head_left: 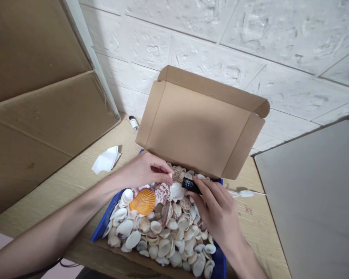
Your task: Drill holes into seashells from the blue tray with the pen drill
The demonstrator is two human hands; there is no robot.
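A shallow box with blue side walls (100,224) is filled with seashells (164,246), mostly white and cream. My left hand (149,170) reaches over its back part, thumb and forefinger pinched on what looks like a small white shell (170,175). Facing it from the right, my right hand (218,205) grips a small black object (191,185) with tiny coloured marks on its end; I cannot tell its exact kind. An orange scallop shell (143,202) lies at the left of the heap, beside a purple-and-white ribbed shell (163,193) below my left fingertips.
The box's brown cardboard lid (200,120) stands raised against the white brick-patterned wall (192,23). On the wooden table lie a folded white tissue (106,159), a small black-capped bottle (133,123) and a white cable (247,193). Large cardboard (40,116) rises at the left, a white panel (311,193) at the right.
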